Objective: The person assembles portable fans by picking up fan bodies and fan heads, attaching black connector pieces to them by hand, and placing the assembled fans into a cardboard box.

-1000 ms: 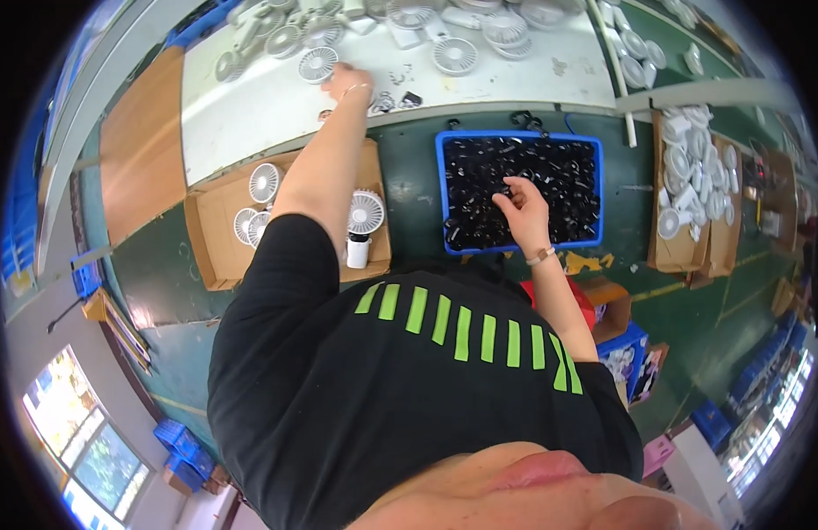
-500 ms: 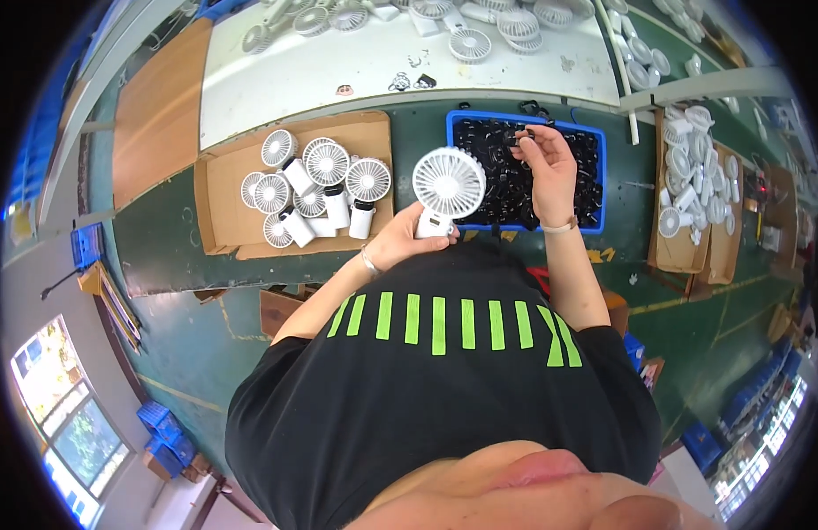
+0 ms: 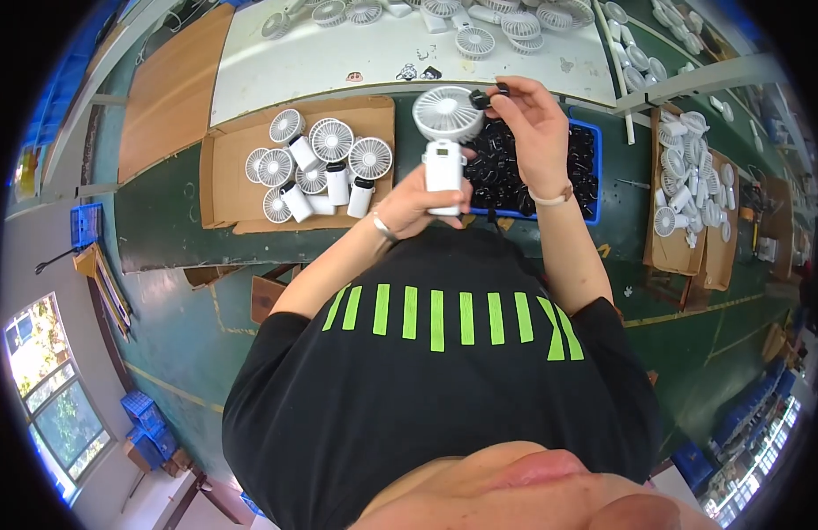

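Observation:
A white handheld fan is held upright by its handle in my left hand, whose fingers are wrapped round it. My right hand pinches a small black part close to the right side of the fan's head. The part looks like a loop or clip, but its exact kind is too small to tell. Behind and below my right hand lies a blue tray filled with many such black parts.
To the left, a shallow cardboard box holds several white fans, some with black ends. At the back, more fans lie on a white board. Another cardboard box of fans stands on the right, near a metal rail.
My left hand has turned and raised the fan, so more of its handle shows. My right hand has moved left and up, bringing the black part next to the fan head.

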`<action>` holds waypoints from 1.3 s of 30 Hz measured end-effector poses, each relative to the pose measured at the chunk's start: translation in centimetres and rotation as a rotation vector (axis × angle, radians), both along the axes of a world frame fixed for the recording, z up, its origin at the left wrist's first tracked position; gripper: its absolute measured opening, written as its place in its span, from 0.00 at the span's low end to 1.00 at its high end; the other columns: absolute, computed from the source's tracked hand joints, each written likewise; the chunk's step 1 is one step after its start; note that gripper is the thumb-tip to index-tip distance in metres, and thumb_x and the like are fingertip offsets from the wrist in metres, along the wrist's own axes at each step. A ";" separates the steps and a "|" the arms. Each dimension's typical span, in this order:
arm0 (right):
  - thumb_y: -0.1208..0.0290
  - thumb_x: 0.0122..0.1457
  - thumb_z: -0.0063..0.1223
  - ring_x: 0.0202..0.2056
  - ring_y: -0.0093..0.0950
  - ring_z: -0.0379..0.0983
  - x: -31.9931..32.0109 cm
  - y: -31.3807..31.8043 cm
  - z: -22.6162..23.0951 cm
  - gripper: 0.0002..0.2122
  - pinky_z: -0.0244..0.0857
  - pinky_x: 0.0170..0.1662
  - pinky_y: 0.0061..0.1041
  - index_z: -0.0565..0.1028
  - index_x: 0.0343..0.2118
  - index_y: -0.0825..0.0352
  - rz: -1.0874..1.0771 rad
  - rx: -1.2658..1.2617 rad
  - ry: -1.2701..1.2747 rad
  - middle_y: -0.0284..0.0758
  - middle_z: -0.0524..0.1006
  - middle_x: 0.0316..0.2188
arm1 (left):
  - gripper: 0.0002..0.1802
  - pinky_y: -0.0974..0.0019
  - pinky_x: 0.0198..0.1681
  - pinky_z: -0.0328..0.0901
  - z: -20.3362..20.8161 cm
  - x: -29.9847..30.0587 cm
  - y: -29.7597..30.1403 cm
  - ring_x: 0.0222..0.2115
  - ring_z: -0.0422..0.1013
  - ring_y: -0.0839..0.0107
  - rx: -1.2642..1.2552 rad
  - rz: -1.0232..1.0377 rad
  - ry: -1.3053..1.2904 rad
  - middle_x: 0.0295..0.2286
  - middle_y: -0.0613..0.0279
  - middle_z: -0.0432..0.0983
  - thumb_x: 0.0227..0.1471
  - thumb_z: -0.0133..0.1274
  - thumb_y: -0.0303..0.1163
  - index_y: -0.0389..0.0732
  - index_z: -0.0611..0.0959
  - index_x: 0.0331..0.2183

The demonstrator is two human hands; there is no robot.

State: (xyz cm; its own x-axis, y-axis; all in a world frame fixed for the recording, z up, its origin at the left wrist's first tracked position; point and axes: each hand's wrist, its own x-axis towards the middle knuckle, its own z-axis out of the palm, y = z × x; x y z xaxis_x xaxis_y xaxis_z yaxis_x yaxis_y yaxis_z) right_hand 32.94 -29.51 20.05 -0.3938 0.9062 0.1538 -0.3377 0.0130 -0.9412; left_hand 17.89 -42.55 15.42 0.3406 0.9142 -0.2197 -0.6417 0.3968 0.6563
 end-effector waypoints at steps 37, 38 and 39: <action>0.69 0.64 0.47 0.47 0.26 0.71 0.8 -3.8 -5.9 0.24 0.69 0.40 0.23 0.54 0.61 0.59 0.073 -0.380 0.255 0.33 0.71 0.49 | 0.40 0.75 0.14 0.55 -1.8 0.0 1.4 0.13 0.60 0.77 -0.376 -0.261 -0.474 0.20 0.65 0.66 0.56 0.26 0.69 0.43 0.71 0.45; 0.68 0.63 0.50 0.45 0.24 0.71 0.8 -3.8 -5.9 0.25 0.69 0.42 0.23 0.56 0.60 0.61 0.022 -0.370 0.133 0.33 0.72 0.47 | 0.41 0.74 0.15 0.55 -0.4 0.4 1.6 0.13 0.60 0.77 -0.373 -0.124 -0.266 0.20 0.65 0.66 0.55 0.26 0.70 0.43 0.71 0.46; 0.67 0.62 0.52 0.45 0.24 0.71 0.8 -3.6 -5.9 0.25 0.68 0.44 0.24 0.57 0.59 0.62 0.020 -0.346 0.061 0.32 0.72 0.47 | 0.37 0.73 0.16 0.55 -0.2 0.4 2.1 0.12 0.58 0.77 -0.400 -0.147 -0.295 0.19 0.65 0.63 0.57 0.31 0.67 0.42 0.70 0.46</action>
